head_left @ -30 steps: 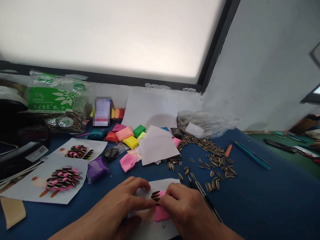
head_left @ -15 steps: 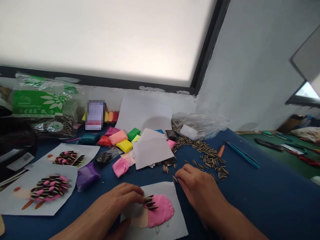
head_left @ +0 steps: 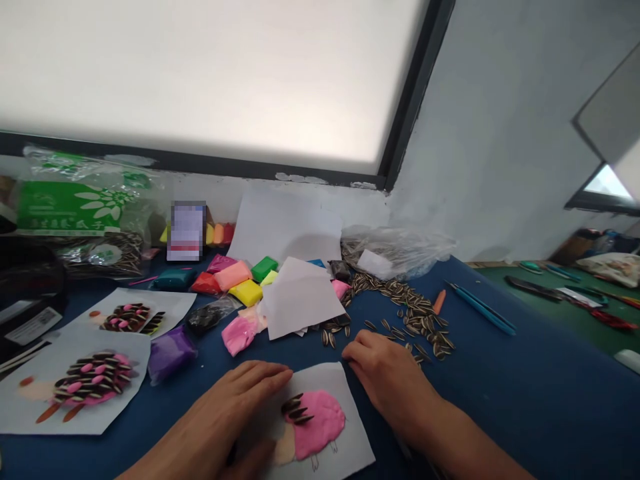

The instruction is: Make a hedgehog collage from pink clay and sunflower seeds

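A white sheet of paper (head_left: 356, 448) lies in front of me with a pink clay body (head_left: 320, 420), a pale clay head partly under my left hand, and pencilled feet. Several sunflower seeds (head_left: 299, 408) stick out of the clay's upper left part. My left hand (head_left: 245, 393) rests over the sheet's left side, fingers stretched out and holding nothing. By the sheet's upper right corner, my right hand (head_left: 375, 363) has thumb and forefinger pinched together where a loose seed lay; the fingers hide the seed itself.
Loose sunflower seeds (head_left: 415, 310) spill from a clear bag (head_left: 400, 253) behind my right hand. Blue tweezers (head_left: 483, 308) lie at the right. Packs of coloured clay (head_left: 246, 292) sit mid-table. Two finished hedgehog pictures (head_left: 95, 380) are on the left, near a purple clay pack (head_left: 173, 353).
My right fingertips have moved slightly left and closed over the loose seed, which no longer shows. My left fingers have shifted a little up and away from the seeds in the clay.
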Demonstrator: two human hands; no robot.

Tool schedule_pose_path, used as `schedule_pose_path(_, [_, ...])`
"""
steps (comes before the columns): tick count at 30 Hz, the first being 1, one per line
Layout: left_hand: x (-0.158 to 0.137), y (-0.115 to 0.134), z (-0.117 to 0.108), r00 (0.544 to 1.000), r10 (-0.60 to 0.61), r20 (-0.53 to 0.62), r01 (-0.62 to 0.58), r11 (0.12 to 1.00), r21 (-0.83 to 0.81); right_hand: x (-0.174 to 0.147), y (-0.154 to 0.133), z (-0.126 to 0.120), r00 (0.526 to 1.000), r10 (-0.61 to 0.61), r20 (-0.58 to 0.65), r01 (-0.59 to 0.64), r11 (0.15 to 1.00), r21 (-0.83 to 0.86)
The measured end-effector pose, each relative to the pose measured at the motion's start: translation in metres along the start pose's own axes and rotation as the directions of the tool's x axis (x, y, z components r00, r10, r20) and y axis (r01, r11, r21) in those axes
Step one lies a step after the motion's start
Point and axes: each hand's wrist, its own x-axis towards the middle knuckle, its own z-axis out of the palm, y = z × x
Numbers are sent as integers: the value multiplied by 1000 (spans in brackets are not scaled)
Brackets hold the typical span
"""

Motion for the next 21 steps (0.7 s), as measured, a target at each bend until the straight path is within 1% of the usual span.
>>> schedule_pose_path(3, [-1, 0, -3, 998, -30, 51, 30, 999, 14, -1, 0, 0, 1000, 5, -3, -5, 1000, -10])
schedule_pose_path(5, [0, 3, -3, 996, -39, 80, 37, 999, 34, -2, -1, -1, 999, -2, -50, 3, 1000, 26])
schedule_pose_path(6, [1, 4, -2, 995, -40, 88, 37, 998, 42, -2, -2, -2, 996, -9, -91, 16, 997, 75])
schedule_pose_path(8, [2, 6, 0, 995, -41, 89, 37, 998, 48, -4, -5, -6, 983, -23, -185, 66, 972, 227])
schedule_pose_path(10, [2, 6, 2, 995, -41, 96, 35, 998, 57, -7, -9, -11, 971, -22, -239, 119, 910, 398])
schedule_pose_path(13, [2, 2, 3, 992, -24, 125, 15, 997, 74, -11, -14, -13, 978, 15, -208, 110, 810, 576])
schedule_pose_path(15, [2, -1, 3, 990, -16, 141, 6, 998, 70, -12, -16, -12, 987, 38, -158, 70, 778, 624])
schedule_pose_path(18, [2, -2, 2, 989, -13, 146, 5, 998, 58, -10, -15, -7, 992, 67, -111, 16, 785, 620])
schedule_pose_path(21, [2, -1, 1, 990, -12, 141, 4, 998, 57, -6, -11, -2, 990, 92, -107, -18, 834, 551])
